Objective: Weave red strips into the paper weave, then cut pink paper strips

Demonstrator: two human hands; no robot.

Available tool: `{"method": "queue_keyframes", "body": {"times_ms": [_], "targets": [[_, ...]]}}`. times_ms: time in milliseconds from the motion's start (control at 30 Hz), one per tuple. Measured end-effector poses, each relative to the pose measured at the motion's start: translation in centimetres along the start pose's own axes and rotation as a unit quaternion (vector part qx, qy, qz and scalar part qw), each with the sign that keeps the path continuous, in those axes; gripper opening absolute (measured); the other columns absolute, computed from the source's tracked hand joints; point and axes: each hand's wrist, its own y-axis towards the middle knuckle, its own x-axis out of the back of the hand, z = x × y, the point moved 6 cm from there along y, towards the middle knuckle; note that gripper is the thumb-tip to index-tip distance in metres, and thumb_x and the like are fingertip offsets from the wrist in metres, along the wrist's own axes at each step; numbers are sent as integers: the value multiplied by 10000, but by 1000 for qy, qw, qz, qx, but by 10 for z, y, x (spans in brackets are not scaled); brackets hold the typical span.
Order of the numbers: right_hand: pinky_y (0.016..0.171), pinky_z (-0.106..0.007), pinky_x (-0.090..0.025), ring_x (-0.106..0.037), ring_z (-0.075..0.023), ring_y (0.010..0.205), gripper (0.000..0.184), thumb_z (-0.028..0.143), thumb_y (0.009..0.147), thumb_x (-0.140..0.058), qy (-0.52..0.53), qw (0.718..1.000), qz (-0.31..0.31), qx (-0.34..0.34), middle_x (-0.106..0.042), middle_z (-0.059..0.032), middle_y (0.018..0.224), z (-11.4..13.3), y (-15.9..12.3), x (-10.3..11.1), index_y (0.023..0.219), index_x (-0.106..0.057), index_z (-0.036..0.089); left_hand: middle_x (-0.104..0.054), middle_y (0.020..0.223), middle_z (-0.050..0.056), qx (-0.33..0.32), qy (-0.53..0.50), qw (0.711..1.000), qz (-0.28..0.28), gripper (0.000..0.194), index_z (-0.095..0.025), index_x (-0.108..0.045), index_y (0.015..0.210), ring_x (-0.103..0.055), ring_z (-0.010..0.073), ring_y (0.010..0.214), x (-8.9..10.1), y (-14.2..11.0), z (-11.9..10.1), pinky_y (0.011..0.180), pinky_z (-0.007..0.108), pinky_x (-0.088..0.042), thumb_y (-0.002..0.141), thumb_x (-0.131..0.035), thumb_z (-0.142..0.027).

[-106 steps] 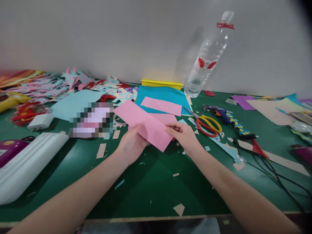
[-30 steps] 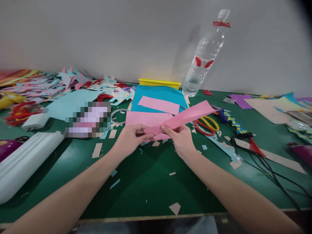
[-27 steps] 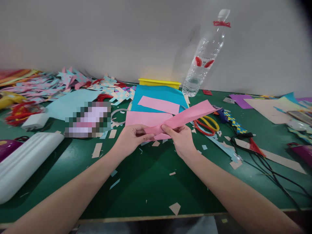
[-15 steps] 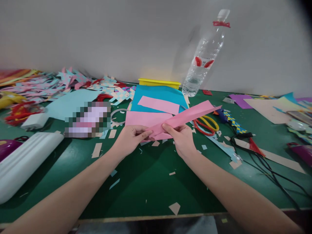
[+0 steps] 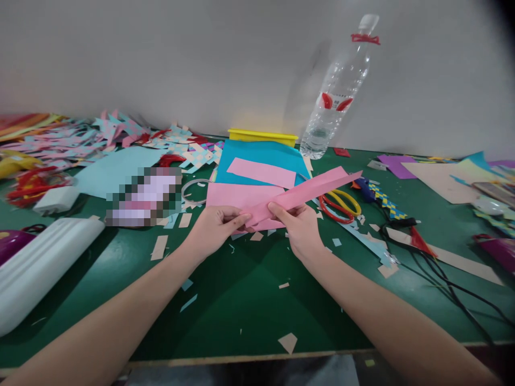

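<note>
- left hand (image 5: pixel 217 228) pinching one end of a folded pink strip (image 5: pixel 309 192), over the desk (image 5: pixel 241 305), back from its front edge
- right hand (image 5: pixel 301 228) pinching it too, partway along
- clear bottle (image 5: pixel 336 102) at the back edge
- scissors (image 5: pixel 341 207), partly behind the strip

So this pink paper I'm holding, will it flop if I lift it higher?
Probably not much: the pink paper juts beyond your right hand without obvious sag. It's likely light, looking thin at its edges, and may crease easily, as it appears folded lengthwise.
</note>
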Motion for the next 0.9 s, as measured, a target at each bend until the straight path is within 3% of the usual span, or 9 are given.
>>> {"method": "queue_keyframes", "body": {"times_ms": [400, 633, 900], "targets": [[697, -326, -564, -681, -206, 783, 253, 347, 652, -773, -15, 1000, 10, -1, -722, -71, 854, 2, -2, -1, 817, -704, 167, -740, 798, 33, 4, 10, 1000, 20, 258, -176, -713, 796, -695, 188, 804, -3, 0, -4, 729, 234, -512, 853, -588, -394], [764, -361, -580, -680, -202, 759, 230, 298, 627, -790, 0, 1000, 5, -25, -713, -59, 776, 1, -1, 1, 785, -713, 149, -707, 689, -1, -44, 94, 994, 20, 329, -174, -694, 685, -635, 133, 641, 0, 3, -6, 635, 204, -455, 887, -529, -375], [782, -381, -591, -683, -202, 760, 236, 298, 615, -795, 9, 1000, 4, -28, -712, -56, 773, 1, 1, 1, 780, -717, 149, -710, 683, 25, -11, 60, 998, 16, 303, -170, -695, 660, -629, 140, 644, 1, 2, -3, 644, 216, -476, 856, -560, -357]]}}
